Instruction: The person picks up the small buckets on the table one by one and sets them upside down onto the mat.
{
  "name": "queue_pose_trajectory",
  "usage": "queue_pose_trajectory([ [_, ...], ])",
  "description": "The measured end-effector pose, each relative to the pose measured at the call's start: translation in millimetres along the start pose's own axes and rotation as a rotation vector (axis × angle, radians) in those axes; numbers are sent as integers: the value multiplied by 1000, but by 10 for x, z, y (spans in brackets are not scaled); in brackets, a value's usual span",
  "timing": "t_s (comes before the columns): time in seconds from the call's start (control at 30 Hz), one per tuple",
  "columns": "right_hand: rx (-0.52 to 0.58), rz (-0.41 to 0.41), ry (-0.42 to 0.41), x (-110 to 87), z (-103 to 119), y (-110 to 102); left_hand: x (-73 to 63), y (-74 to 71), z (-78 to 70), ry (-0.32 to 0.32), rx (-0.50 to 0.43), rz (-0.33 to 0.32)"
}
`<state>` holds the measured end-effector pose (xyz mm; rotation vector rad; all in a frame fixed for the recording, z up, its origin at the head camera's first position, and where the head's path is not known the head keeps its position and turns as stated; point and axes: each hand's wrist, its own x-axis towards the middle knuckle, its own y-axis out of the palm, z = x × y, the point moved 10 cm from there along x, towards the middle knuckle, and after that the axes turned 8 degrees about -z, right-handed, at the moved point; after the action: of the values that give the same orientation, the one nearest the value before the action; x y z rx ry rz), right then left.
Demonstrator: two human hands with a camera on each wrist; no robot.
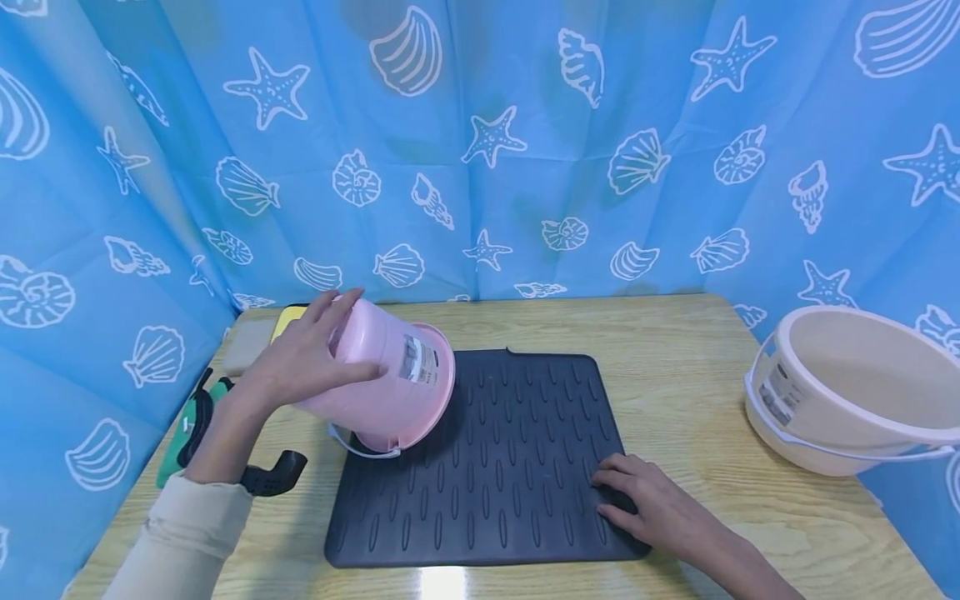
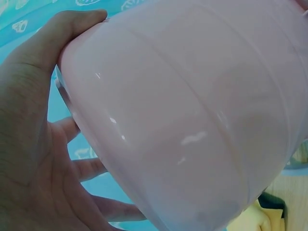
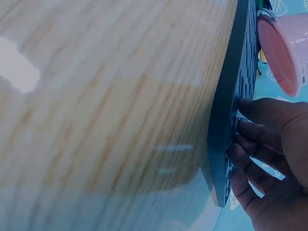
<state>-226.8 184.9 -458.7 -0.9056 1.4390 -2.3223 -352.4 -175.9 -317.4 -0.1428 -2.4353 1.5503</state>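
A pink bucket point(image 1: 386, 358) is tipped on its side at the back left of a dark ridged mat point(image 1: 487, 467), its mouth turned right and down. My left hand point(image 1: 307, 354) grips it by the base; in the left wrist view the thumb of that hand point(image 2: 33, 134) lies over the bucket's point(image 2: 183, 96) bottom edge, the fingers spread across the underside. A white handle hangs below the bucket's rim. Over the mat's right edge, my right hand point(image 1: 648, 504) rests with loosely bent fingers touching the mat point(image 3: 224, 130); nothing is seen in its grasp.
A cream bucket point(image 1: 825, 408) stands upright on the table's right side. Behind my left arm lie a green-and-black item point(image 1: 191, 429), a black curved tube point(image 1: 277, 475), a beige block point(image 1: 246, 346) and something yellow point(image 1: 288, 317). A blue seashell curtain point(image 1: 510, 200) surrounds the table.
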Motion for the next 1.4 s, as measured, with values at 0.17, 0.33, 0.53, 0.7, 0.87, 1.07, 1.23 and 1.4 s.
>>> queue_pose_trajectory([
  [0.17, -6, 14, 8, 5, -8, 12, 15, 16, -24, -5, 3, 8],
  [0.33, -9, 18, 12, 4, -11, 15, 40, 45, -59, -10, 13, 25],
  [0.53, -4, 14, 14, -7, -11, 20, 73, 97, -108, -3, 40, 36],
  [0.7, 2, 17, 11, -2, -11, 22, 104, 120, -159, 6, 56, 33],
  [0.87, 2, -5, -15, 4, 5, 0, 125, 132, -233, 18, 73, 37],
  [1.07, 3, -7, -12, 8, 0, -9, 164, 162, -284, 22, 96, 36],
  [1.23, -9, 2, 12, 6, -16, 9, 202, 210, -325, 26, 108, 38],
  [1.4, -12, 9, 23, 4, -21, 21, 232, 253, -338, 10, 136, 41],
])
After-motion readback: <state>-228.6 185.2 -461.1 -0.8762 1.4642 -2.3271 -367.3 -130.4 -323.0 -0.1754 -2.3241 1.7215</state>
